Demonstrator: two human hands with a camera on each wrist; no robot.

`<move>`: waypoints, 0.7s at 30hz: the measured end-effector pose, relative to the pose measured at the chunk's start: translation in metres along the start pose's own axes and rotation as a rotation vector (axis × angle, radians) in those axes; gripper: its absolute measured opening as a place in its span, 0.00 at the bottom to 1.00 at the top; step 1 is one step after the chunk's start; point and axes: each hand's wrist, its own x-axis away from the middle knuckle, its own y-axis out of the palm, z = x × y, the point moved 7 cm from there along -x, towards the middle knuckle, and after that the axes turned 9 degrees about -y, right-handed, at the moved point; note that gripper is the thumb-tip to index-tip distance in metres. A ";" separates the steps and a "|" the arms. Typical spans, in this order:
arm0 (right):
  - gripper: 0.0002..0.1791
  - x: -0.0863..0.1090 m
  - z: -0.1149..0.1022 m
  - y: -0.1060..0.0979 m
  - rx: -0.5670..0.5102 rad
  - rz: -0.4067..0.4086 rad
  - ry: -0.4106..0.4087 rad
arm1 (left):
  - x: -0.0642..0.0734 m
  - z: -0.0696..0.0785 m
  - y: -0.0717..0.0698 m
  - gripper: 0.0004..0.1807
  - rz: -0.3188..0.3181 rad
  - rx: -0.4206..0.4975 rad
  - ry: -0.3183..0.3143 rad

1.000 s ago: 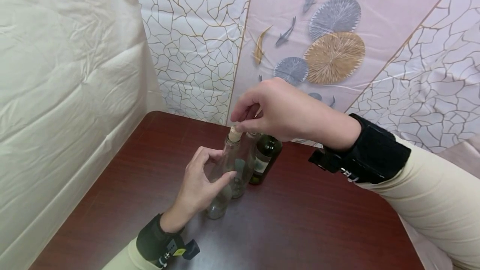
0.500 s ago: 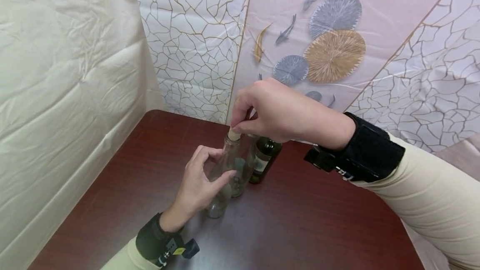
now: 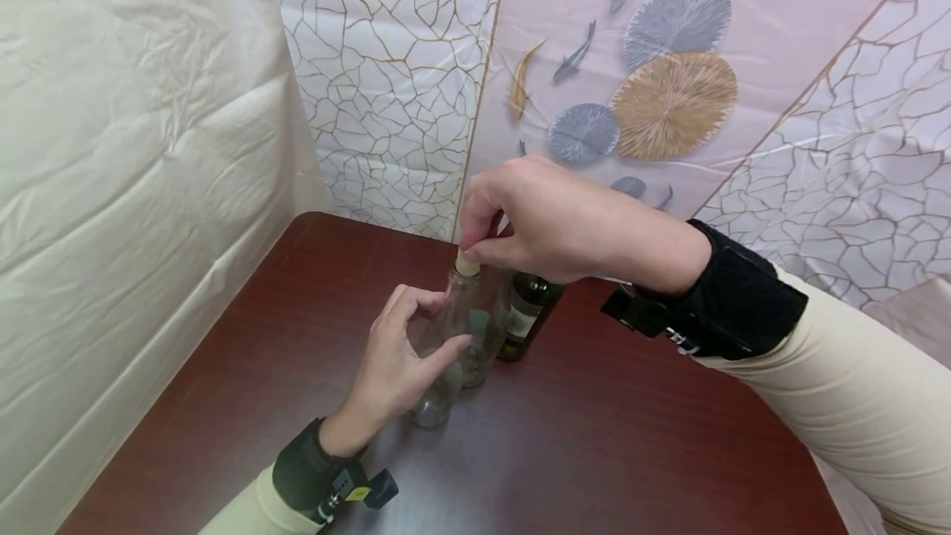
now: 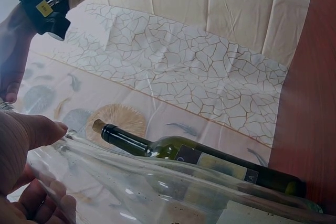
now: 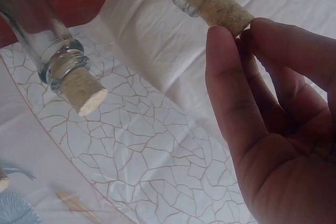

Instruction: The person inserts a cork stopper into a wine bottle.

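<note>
With thumb and fingers, my right hand [image 3: 550, 217] pinches a cork [image 5: 226, 11] that sits partway in the mouth of the nearest clear glass bottle [image 3: 432, 409]. Around the body of that bottle, my left hand [image 3: 397, 357] curls its thumb and fingers and holds it upright on the table. A second clear bottle [image 3: 473, 370] stands just behind; the right wrist view shows a cork [image 5: 84, 93] in its neck. Behind both is a dark green bottle [image 4: 173, 148] with a label and its own cork [image 4: 98, 125]. In the head view my right hand hides the second bottle's top.
The bottles stand on a dark red-brown table [image 3: 594, 436]. A cream cloth [image 3: 149, 147] hangs at the left, and a patterned backdrop [image 3: 386, 81] with fish and crackle lines rises behind the table's far edge.
My right fingertips have moved slightly over the cork and now cover more of its top. The left hand and the bottles stay in place; the head view shifts slightly.
</note>
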 end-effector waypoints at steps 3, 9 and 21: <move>0.07 0.000 -0.001 -0.001 0.014 0.006 -0.011 | -0.001 0.000 0.000 0.22 0.005 0.002 0.008; 0.06 0.003 -0.001 -0.002 0.035 0.045 -0.033 | -0.003 0.000 0.000 0.22 0.006 -0.004 0.012; 0.03 0.021 0.001 0.002 0.009 0.209 -0.072 | 0.001 0.002 0.002 0.22 -0.002 -0.011 -0.003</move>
